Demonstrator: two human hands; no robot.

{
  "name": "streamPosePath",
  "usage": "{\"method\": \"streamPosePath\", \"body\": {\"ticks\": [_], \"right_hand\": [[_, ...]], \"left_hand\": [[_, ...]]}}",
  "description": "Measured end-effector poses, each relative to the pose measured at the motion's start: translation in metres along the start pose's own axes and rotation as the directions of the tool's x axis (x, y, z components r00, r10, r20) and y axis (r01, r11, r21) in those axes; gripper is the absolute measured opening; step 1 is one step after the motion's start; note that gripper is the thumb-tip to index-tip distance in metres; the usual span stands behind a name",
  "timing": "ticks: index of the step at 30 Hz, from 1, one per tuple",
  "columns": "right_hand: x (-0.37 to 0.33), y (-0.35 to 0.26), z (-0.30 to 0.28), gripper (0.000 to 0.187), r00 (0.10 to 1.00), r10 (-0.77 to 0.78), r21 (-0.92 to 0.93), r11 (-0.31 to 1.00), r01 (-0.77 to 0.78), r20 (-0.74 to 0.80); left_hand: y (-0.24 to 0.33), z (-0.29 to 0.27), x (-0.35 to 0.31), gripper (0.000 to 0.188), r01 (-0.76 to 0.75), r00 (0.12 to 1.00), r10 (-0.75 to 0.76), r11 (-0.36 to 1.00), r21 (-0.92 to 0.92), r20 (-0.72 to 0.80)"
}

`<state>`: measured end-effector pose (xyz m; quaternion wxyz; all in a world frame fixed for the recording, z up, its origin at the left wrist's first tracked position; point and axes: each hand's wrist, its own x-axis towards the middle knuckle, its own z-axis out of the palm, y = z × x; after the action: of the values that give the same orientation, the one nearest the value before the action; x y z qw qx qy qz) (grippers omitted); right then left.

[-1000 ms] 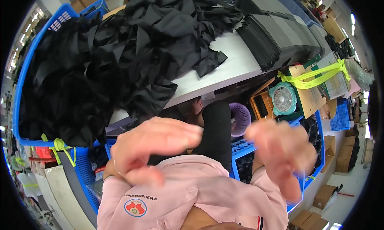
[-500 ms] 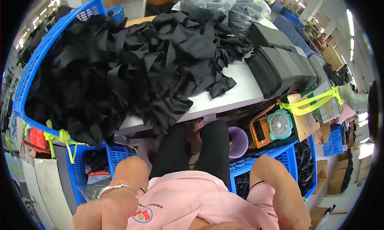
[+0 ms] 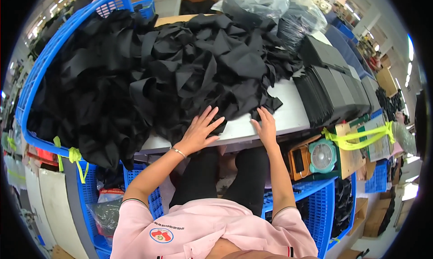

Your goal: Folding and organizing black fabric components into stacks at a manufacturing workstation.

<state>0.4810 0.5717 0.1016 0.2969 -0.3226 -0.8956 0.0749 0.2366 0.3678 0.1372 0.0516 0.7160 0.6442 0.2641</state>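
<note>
From where I stand, taking the seated worker as the clock's centre and straight ahead as twelve, a broad heap of loose, matte black fabric pieces (image 3: 180, 69) sprawls from ten o'clock round to twelve. It covers much of the white, flat-topped table (image 3: 291, 103) and, at ten, fills the large blue plastic crate with slotted walls (image 3: 26, 101).

The left hand (image 3: 197, 132), with a thin silver bracelet (image 3: 179, 152) at its wrist, lies palm down at the heap's near edge, just short of twelve, its fingers spread and straight. The right hand (image 3: 266, 129) is just past twelve, fingers extended and thumb standing apart, the tips at the heap's right-hand corner by the table edge. Neither hand closes round a piece that I can see; whether the right fingertips press on cloth, I cannot tell.

At two o'clock, the dark grey flat pieces in squared stacks (image 3: 336, 92) look finished as far as ordering goes; whether they belong with the heap is unclear. The heap itself looks wholly unsorted, its pieces crumpled and overlapping, so I judge nearly all of it left to handle. Beyond it, towards half past twelve, sits a bulging clear plastic bag (image 3: 255, 2).
</note>
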Motion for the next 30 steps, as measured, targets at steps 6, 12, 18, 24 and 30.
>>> {"method": "streamPosePath", "body": {"ticks": [6, 12, 18, 24, 30], "right_hand": [[0.028, -0.005, -0.047, 0.018, 0.995, -0.047, -0.092, 0.995, 0.039, -0.085], [0.045, 0.011, -0.143, 0.015, 0.898, 0.258, -0.029, 0.958, -0.286, -0.357], [0.010, 0.023, -0.113, 0.022, 0.562, 0.827, 0.835, 0.300, -0.461, 0.013], [-0.016, -0.018, 0.002, 0.023, 0.577, 0.801, 0.872, 0.163, -0.463, 0.157], [0.002, -0.087, 0.089, 0.033, 0.672, 0.728, 0.843, 0.442, -0.307, -0.137]], "left_hand": [[-0.052, 0.006, 0.060, 0.055, 0.228, 0.974, -0.226, 0.971, -0.076, 0.035], [-0.068, 0.033, 0.063, 0.045, 0.104, 0.962, -0.134, 0.985, -0.138, -0.238], [-0.032, 0.002, 0.055, 0.040, 0.032, 0.999, -0.032, 0.999, -0.008, -0.032], [0.005, -0.016, 0.057, 0.050, 0.071, 0.931, -0.171, 0.951, -0.300, -0.321], [0.042, 0.038, 0.080, 0.079, -0.046, 0.874, -0.113, 0.949, -0.311, -0.473]]}}
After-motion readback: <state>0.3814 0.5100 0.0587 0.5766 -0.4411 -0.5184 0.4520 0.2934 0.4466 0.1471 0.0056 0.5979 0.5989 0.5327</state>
